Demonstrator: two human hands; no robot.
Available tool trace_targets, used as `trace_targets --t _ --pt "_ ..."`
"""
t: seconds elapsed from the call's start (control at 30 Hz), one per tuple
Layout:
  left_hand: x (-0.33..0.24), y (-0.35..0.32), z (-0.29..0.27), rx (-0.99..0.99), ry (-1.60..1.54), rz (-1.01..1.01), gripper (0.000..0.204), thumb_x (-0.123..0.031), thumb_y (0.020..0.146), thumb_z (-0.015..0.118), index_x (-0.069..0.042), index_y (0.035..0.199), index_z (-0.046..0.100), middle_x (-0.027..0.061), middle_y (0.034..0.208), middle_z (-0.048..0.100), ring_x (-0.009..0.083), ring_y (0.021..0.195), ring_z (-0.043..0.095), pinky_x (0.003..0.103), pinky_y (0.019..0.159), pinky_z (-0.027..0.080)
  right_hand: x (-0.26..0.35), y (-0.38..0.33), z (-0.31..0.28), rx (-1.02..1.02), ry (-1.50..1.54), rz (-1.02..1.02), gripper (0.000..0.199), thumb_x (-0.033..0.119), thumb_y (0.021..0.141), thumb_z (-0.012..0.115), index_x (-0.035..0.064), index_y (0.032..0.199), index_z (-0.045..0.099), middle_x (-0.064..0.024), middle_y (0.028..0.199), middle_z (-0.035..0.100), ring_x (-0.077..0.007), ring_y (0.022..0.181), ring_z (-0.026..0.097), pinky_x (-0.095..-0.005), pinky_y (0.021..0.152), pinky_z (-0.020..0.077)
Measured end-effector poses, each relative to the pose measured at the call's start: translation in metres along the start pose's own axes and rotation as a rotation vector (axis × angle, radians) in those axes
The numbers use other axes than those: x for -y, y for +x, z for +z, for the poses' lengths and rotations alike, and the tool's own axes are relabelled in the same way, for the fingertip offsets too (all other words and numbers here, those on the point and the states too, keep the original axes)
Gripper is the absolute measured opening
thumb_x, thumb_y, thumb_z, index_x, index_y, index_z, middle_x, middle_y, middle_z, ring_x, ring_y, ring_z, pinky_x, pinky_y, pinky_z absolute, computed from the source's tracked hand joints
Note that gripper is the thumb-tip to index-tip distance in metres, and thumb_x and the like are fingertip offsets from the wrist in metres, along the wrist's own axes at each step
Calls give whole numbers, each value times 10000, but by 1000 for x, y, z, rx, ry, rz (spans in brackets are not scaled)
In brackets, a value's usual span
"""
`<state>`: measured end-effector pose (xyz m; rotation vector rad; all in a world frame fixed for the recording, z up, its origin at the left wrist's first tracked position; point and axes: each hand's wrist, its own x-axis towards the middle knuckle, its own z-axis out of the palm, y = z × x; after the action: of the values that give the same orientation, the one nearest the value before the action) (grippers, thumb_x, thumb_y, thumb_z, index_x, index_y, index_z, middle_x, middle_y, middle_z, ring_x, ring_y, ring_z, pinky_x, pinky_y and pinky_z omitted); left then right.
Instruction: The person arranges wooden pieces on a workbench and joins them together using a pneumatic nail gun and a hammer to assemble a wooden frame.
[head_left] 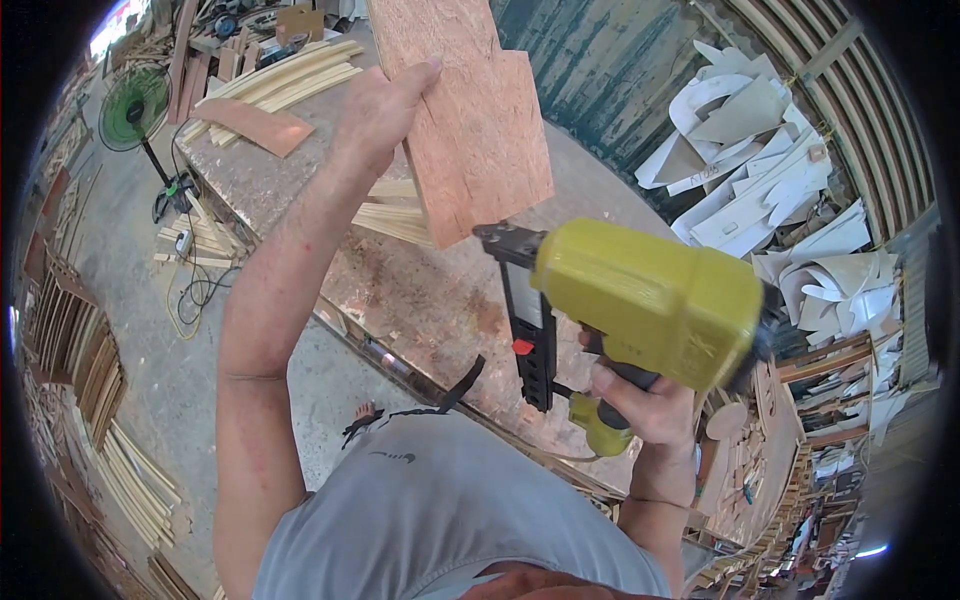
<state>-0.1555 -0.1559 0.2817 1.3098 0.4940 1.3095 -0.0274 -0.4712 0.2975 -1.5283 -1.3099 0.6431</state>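
Note:
My left hand point(385, 110) grips the left edge of a reddish plywood board point(480, 140), thumb on its upper face. The board has a stepped right edge and runs out of the picture at the top. My right hand point(645, 400) is wrapped round the black handle of a yellow and black nail gun point(650, 290). The gun's nose lies close to the board's near end; whether they touch I cannot tell. A red tab shows on the gun's black magazine. Pale wooden strips point(395, 215) lie on the workbench point(410, 290), partly hidden behind the board.
More pale strips point(310, 75) and a curved plywood piece point(255, 125) lie at the bench's far left. A green fan point(135, 105) stands on the floor at left, near cables. White cut-out templates point(740, 140) hang at the right. Stacked wood point(75, 340) lines the left side.

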Motion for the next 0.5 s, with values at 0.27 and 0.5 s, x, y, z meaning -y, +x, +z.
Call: trace_targets --t 0.27,0.5 --pt "10 9 -2 6 61 36 408 -322 807 589 81 854 633 107 731 640 147 639 601 280 574 450 8 -9 4 -122 45 149 342 -18 712 656 -26 1026 522 -91 803 599 -157 687 587 -275 575 478" --pt "9 7 -3 -7 42 31 395 -311 795 589 79 839 636 103 713 634 143 615 587 281 562 444 -1 -10 6 -35 -112 71 345 -33 673 656 -17 1002 554 -86 773 608 -153 660 588 -275 567 485"
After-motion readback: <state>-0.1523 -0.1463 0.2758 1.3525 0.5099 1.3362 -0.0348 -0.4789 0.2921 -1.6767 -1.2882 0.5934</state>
